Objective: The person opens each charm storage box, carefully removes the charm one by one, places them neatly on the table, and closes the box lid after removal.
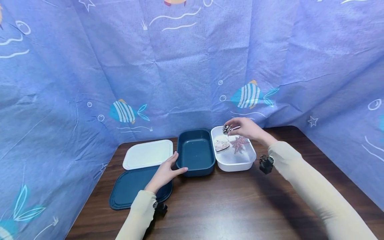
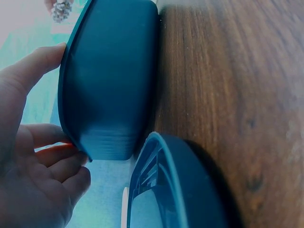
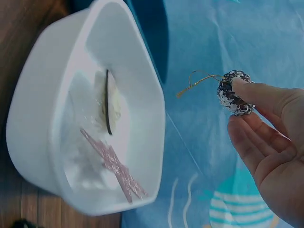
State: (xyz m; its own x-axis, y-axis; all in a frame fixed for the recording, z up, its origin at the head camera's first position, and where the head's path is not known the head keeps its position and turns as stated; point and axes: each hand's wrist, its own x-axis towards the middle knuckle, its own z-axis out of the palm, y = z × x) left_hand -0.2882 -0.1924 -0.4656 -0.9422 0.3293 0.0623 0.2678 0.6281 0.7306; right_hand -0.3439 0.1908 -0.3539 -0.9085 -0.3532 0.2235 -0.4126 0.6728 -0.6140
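My right hand (image 1: pixel 244 128) pinches a white-tipped pinecone ornament (image 3: pixel 236 93) between thumb and fingers, its gold hanging string dangling, over the far part of the white container (image 1: pixel 235 167). Inside that container lie a pink glittery star (image 1: pixel 239 144) and a pale flat ornament with a dark edge (image 1: pixel 221 145). My left hand (image 1: pixel 165 171) is at the near left corner of the dark blue container (image 1: pixel 196 172), thumb and fingers spread along its rim (image 2: pixel 62 90). Bare floor shows inside the blue container.
Left of the containers lie a white lid (image 1: pixel 148 154) and a dark blue lid (image 1: pixel 132 190) on the brown wooden table (image 1: pixel 222 206). A small brown pinecone (image 1: pixel 263 158) shows beside the right wrist camera (image 1: pixel 266 166). A blue fish-print curtain (image 1: pixel 186 73) hangs behind.
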